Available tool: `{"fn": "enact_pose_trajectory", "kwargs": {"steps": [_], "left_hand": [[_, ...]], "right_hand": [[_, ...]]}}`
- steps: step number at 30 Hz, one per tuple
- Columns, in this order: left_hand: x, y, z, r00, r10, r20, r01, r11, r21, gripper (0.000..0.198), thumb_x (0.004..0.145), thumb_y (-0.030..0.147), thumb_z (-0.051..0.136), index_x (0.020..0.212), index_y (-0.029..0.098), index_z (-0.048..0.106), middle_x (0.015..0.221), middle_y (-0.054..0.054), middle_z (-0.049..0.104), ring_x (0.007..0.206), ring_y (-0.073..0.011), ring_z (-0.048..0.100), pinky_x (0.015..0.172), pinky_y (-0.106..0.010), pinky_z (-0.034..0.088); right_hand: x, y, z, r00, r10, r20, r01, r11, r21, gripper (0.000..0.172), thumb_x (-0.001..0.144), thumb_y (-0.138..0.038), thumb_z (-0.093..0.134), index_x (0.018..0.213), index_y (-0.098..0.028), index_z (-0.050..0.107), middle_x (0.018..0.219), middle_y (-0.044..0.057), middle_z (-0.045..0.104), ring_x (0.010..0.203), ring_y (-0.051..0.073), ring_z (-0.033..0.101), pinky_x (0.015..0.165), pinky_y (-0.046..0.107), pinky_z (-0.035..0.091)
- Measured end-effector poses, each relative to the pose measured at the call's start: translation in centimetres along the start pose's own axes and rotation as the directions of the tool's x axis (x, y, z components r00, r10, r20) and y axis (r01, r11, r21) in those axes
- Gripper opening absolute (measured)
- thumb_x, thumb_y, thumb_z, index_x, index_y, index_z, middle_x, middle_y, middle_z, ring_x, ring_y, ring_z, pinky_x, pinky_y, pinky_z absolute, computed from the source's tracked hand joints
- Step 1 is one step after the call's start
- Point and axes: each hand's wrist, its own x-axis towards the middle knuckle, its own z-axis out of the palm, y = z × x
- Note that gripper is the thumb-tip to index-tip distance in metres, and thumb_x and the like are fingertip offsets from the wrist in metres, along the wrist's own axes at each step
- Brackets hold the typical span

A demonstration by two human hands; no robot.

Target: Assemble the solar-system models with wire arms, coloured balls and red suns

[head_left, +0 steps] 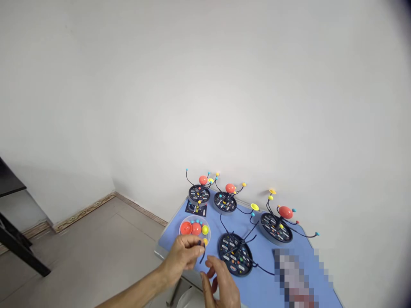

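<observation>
My left hand [184,256] pinches a short curved black rod [203,253] at the table's near left edge. Just to its right, my right hand [221,284] has its fingers curved and apart, with nothing seen between them. Beyond my left hand sits a clear round tray [181,222] with red half-shells, a yellow ball and small blue balls. A round black base [235,254] with several bare black curved arms lies to the right of the tray, just beyond my right hand.
Finished-looking models with red balls stand along the back: left [199,194], middle [224,202], right [276,227]. A dark card [196,208] lies under the left one. A pixelated patch covers the blue table's right side. Black furniture [22,250] stands far left.
</observation>
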Motion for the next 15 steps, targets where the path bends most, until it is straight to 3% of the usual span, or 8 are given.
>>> {"fn": "enact_pose_trajectory", "kwargs": {"steps": [4, 8, 12, 15], "left_hand": [[-2.5, -1.4, 2.1, 0.986, -0.164, -0.013, 0.158, 0.966, -0.203, 0.032, 0.06, 0.037, 0.08, 0.06, 0.018, 0.054, 0.044, 0.013, 0.027, 0.042, -0.0044, 0.014, 0.039, -0.019, 0.011], [-3.3, -2.6, 3.4, 0.968, -0.25, -0.003, 0.239, 0.927, -0.289, 0.044, 0.051, 0.045, 0.088, 0.056, 0.019, 0.052, 0.041, 0.013, 0.027, 0.04, -0.0036, 0.014, 0.037, -0.019, 0.011], [-4.2, -3.1, 4.7, 0.967, -0.255, 0.019, 0.247, 0.911, -0.33, 0.05, 0.048, 0.054, 0.091, 0.066, 0.016, 0.064, 0.042, 0.012, 0.03, 0.039, -0.0029, 0.016, 0.038, -0.02, 0.014], [-5.1, -3.6, 5.2, 0.98, -0.196, -0.021, 0.177, 0.922, -0.345, 0.052, 0.052, 0.058, 0.09, 0.074, 0.014, 0.071, 0.047, 0.009, 0.034, 0.042, -0.0038, 0.023, 0.041, -0.02, 0.021]], "right_hand": [[0.8, -1.1, -1.2, 0.984, -0.174, 0.026, 0.176, 0.98, -0.09, 0.029, 0.099, -0.019, 0.043, 0.118, -0.024, 0.064, 0.087, 0.009, 0.069, 0.073, 0.018, 0.067, 0.056, 0.024, 0.052], [0.0, -1.5, -2.5, 0.98, -0.194, -0.037, 0.188, 0.973, -0.133, 0.031, 0.097, -0.013, 0.046, 0.113, -0.026, 0.069, 0.078, 0.007, 0.07, 0.064, 0.016, 0.064, 0.055, 0.024, 0.051], [-0.9, -1.9, -4.4, 0.986, -0.014, -0.166, 0.013, 1.0, -0.009, 0.024, 0.096, -0.023, 0.052, 0.1, -0.026, 0.076, 0.078, 0.008, 0.072, 0.068, 0.018, 0.068, 0.062, 0.027, 0.055], [-1.2, -2.3, -6.5, 0.923, 0.257, -0.288, -0.222, 0.963, 0.151, 0.018, 0.091, -0.034, 0.063, 0.089, -0.024, 0.078, 0.089, 0.009, 0.073, 0.066, 0.018, 0.068, 0.055, 0.026, 0.053]]}}
